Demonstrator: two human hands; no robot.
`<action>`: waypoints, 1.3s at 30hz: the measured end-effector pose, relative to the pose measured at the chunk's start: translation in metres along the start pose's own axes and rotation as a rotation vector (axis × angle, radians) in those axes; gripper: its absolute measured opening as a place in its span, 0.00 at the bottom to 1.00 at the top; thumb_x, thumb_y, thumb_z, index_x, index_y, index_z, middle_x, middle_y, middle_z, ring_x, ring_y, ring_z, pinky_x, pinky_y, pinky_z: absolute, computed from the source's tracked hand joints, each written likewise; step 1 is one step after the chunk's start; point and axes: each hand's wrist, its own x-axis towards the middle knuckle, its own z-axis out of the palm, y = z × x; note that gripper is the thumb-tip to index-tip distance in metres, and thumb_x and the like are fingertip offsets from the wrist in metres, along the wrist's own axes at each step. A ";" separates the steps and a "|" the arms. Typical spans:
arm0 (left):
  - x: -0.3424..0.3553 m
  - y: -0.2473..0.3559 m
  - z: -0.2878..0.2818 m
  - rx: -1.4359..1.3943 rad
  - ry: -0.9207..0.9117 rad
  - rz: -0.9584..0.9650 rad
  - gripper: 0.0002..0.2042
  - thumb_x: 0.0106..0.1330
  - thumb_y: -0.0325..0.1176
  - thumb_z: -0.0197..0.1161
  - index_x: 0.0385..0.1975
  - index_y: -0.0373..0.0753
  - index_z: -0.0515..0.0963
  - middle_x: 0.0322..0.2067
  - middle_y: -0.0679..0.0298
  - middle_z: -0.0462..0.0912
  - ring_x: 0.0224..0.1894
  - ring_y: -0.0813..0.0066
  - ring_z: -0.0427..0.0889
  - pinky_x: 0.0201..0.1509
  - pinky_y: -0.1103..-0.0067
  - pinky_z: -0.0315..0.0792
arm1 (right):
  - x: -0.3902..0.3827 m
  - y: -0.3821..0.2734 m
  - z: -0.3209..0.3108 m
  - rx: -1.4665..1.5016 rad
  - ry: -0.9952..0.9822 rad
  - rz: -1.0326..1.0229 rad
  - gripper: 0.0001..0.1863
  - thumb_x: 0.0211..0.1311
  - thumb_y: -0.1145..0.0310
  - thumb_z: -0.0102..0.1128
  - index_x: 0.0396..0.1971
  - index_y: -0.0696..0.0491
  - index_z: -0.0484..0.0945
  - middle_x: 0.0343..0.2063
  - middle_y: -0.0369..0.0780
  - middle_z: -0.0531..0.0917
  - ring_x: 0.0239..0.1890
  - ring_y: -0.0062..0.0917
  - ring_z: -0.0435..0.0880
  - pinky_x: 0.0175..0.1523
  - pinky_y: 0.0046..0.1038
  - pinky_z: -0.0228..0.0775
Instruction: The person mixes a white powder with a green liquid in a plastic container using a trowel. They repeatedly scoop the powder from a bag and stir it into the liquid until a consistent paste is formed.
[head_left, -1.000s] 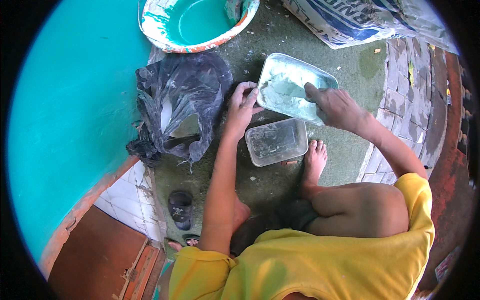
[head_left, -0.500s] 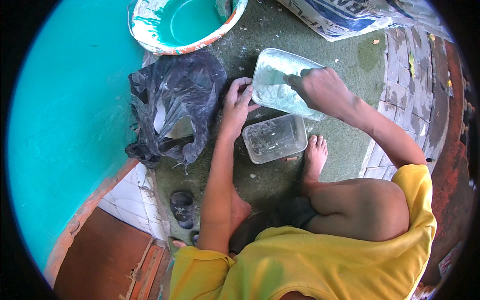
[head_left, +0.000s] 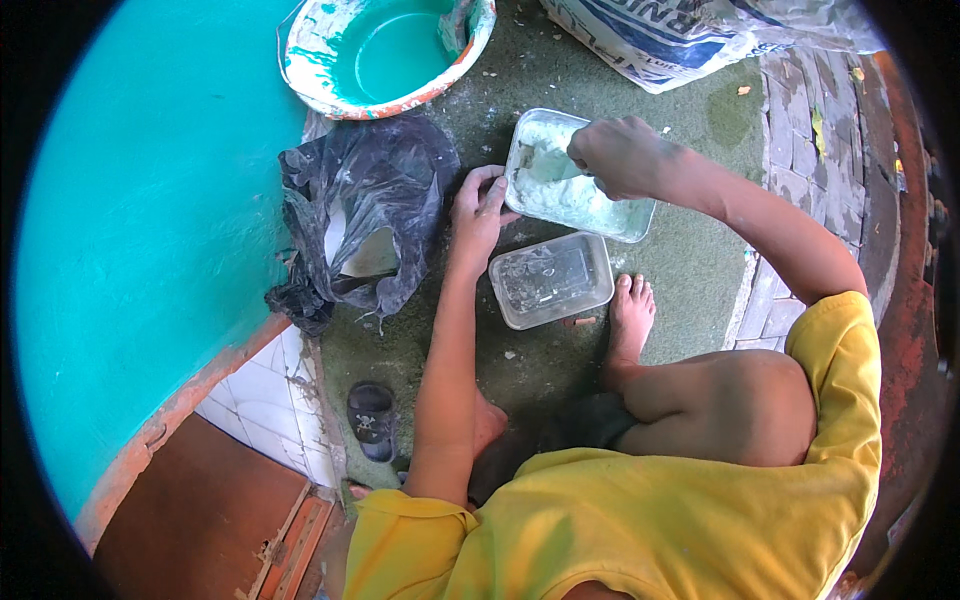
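A clear rectangular plastic tub [head_left: 632, 222] holds pale green-white powder or paste [head_left: 590, 203]. My left hand [head_left: 480, 212] grips its left edge, thumb up at the rim and fingers around the side. Over the tub, my right hand [head_left: 628, 160] is closed on a flat scraper [head_left: 556, 166] whose pale blade rests in the mix; its handle is hidden in my fist. Just nearer to me sits a second clear plastic tub [head_left: 552, 280], smeared with white residue, touched by neither hand.
A crumpled black plastic bag [head_left: 365, 215] lies left of my left hand. Behind it stands a bucket [head_left: 395, 70] of turquoise paint, beside a turquoise wall [head_left: 150, 200]. A printed sack [head_left: 680, 45] is at the far right. A dark sandal [head_left: 372, 420] and my bare foot [head_left: 631, 315] are nearer.
My right hand has shifted slightly left and up over the tub, moving the scraper through the mix. My left hand keeps its grip. The whole view has shifted slightly.
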 end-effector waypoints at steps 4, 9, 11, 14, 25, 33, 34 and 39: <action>-0.001 0.000 0.000 -0.017 -0.010 0.009 0.12 0.68 0.35 0.50 0.46 0.35 0.70 0.44 0.61 0.72 0.47 0.72 0.74 0.46 0.72 0.77 | -0.020 0.000 -0.011 -0.065 0.044 -0.031 0.09 0.43 0.79 0.60 0.28 0.56 0.78 0.27 0.44 0.81 0.35 0.36 0.83 0.38 0.36 0.73; -0.002 0.002 0.001 0.032 0.001 -0.008 0.13 0.68 0.35 0.50 0.47 0.35 0.70 0.43 0.61 0.72 0.46 0.72 0.74 0.46 0.71 0.77 | -0.020 -0.011 -0.016 -0.100 0.147 -0.096 0.07 0.44 0.80 0.59 0.27 0.57 0.77 0.26 0.44 0.81 0.35 0.34 0.83 0.37 0.34 0.74; -0.001 0.002 0.003 0.020 -0.014 -0.012 0.13 0.68 0.35 0.50 0.47 0.35 0.70 0.43 0.61 0.72 0.46 0.72 0.74 0.46 0.71 0.77 | -0.006 -0.009 -0.010 -0.125 0.200 -0.162 0.07 0.44 0.80 0.59 0.27 0.57 0.76 0.25 0.45 0.81 0.35 0.34 0.83 0.37 0.33 0.75; 0.000 0.001 0.004 0.028 -0.009 -0.004 0.13 0.69 0.35 0.50 0.47 0.35 0.69 0.43 0.61 0.72 0.45 0.72 0.74 0.45 0.71 0.77 | 0.003 -0.008 -0.008 -0.163 0.204 -0.162 0.06 0.45 0.79 0.58 0.27 0.58 0.75 0.25 0.45 0.81 0.34 0.35 0.83 0.37 0.33 0.75; 0.001 -0.002 0.001 0.015 0.008 0.016 0.13 0.69 0.34 0.49 0.47 0.34 0.69 0.44 0.59 0.73 0.45 0.71 0.75 0.45 0.72 0.78 | 0.003 0.028 -0.008 0.106 -0.249 0.026 0.14 0.47 0.74 0.62 0.37 0.56 0.74 0.36 0.45 0.78 0.43 0.38 0.77 0.48 0.37 0.69; -0.002 -0.002 0.000 0.020 -0.009 0.025 0.12 0.69 0.34 0.49 0.47 0.35 0.69 0.43 0.59 0.73 0.45 0.72 0.75 0.45 0.72 0.77 | -0.026 0.005 -0.004 -0.297 0.154 -0.199 0.04 0.48 0.75 0.60 0.27 0.52 0.78 0.25 0.39 0.81 0.32 0.30 0.83 0.34 0.29 0.73; -0.002 0.000 0.002 0.025 -0.006 0.018 0.13 0.69 0.35 0.49 0.47 0.35 0.69 0.43 0.59 0.73 0.45 0.72 0.75 0.45 0.72 0.77 | -0.023 0.003 -0.003 -0.357 0.195 -0.239 0.02 0.48 0.74 0.59 0.24 0.52 0.79 0.24 0.38 0.82 0.31 0.28 0.83 0.33 0.27 0.73; -0.002 0.000 0.007 0.045 0.003 0.017 0.13 0.69 0.36 0.49 0.47 0.35 0.69 0.42 0.59 0.73 0.44 0.72 0.75 0.45 0.72 0.77 | -0.006 0.016 0.002 -0.576 0.422 -0.518 0.07 0.49 0.73 0.57 0.15 0.50 0.78 0.20 0.36 0.82 0.24 0.23 0.83 0.25 0.25 0.70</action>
